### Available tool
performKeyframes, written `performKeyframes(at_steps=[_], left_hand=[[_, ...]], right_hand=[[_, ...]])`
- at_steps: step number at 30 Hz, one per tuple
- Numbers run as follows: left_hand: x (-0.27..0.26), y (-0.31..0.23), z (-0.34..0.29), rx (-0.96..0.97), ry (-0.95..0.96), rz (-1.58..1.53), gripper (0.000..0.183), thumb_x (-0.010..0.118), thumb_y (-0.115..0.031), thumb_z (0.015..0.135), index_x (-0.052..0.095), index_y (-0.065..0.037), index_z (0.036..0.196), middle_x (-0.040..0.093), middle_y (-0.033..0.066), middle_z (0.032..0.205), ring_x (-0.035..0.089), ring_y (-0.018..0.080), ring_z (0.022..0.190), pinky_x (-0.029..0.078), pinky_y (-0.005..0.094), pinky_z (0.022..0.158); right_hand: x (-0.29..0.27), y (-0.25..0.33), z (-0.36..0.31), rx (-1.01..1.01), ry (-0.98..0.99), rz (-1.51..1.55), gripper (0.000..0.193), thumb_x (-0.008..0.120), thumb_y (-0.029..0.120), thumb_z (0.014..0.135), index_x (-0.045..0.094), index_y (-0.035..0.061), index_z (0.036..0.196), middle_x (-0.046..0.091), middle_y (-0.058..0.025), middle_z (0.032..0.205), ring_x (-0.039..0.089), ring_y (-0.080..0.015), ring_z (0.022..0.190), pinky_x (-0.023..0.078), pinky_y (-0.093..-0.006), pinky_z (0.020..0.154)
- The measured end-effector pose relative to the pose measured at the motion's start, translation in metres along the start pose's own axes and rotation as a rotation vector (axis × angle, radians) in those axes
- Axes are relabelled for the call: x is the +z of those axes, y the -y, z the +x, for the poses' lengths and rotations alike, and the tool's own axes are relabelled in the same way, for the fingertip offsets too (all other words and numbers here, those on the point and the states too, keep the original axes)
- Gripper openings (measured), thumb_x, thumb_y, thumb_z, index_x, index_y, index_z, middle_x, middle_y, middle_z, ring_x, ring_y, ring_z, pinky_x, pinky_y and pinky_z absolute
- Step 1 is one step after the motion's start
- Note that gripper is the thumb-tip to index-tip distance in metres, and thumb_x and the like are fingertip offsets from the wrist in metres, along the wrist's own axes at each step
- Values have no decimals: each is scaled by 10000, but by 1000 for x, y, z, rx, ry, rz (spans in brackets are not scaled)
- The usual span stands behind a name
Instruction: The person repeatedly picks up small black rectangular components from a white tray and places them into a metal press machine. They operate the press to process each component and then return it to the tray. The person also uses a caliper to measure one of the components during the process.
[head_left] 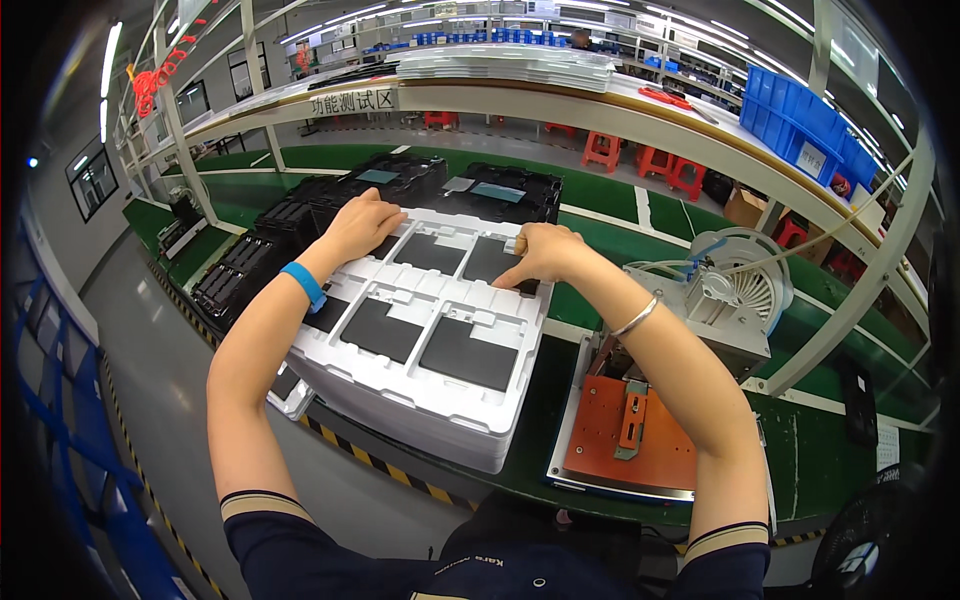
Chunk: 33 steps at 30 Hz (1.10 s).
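A tall stack of white plastic trays point(428, 389) stands in front of me, its top tray divided into compartments. Flat dark grey panels point(468, 358) with a stepped cut-out lie in several of them. My left hand point(362, 226) curls its fingers over the far left edge of the top tray. At the far right edge, my right hand point(545, 254) grips the same tray, with the thumb on top; the other fingers are partly hidden. A blue band point(304, 286) circles my left wrist and a silver bangle point(636, 313) my right.
Black moulded trays point(400, 178) lie beyond and left of the stack on the green bench point(620, 203). To the right stand an orange-plated fixture point(632, 430) and a machine with a white reel point(745, 270). A shelf with blue bins point(790, 120) crosses the back.
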<state>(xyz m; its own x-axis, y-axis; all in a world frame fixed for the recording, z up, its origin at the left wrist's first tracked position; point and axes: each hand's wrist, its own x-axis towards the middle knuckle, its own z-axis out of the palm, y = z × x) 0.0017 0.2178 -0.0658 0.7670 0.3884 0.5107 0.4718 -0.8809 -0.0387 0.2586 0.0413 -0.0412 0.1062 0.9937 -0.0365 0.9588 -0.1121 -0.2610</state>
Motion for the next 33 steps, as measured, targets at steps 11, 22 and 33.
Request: performKeyframes(at_steps=[11, 22, 33], left_hand=[[-37, -26, 14, 96, -383, 141, 445, 579, -282, 957, 573, -35, 587, 537, 52, 615, 498, 240, 731, 398, 380, 783], [-42, -138, 17, 103, -102, -190, 183, 648, -140, 878, 586, 26, 832, 576, 139, 874, 527, 315, 899, 412, 383, 818], [13, -353, -95, 553, 89, -419, 453, 612, -538, 873, 681, -135, 1070, 652, 62, 1163, 598, 260, 1132, 360, 545, 1027]], right_hand=[[-21, -8, -146, -450, -780, 362, 274, 761, 37, 758, 631, 25, 998, 675, -106, 859, 670, -232, 768, 512, -299, 684], [73, -146, -307, 272, -390, 818, 240, 784, 48, 774, 708, -27, 989, 703, -96, 961, 660, -157, 844, 534, -285, 738], [102, -128, -279, -64, -566, 138, 222, 729, 99, 775, 673, 66, 988, 603, -42, 916, 546, -252, 863, 446, -367, 769]])
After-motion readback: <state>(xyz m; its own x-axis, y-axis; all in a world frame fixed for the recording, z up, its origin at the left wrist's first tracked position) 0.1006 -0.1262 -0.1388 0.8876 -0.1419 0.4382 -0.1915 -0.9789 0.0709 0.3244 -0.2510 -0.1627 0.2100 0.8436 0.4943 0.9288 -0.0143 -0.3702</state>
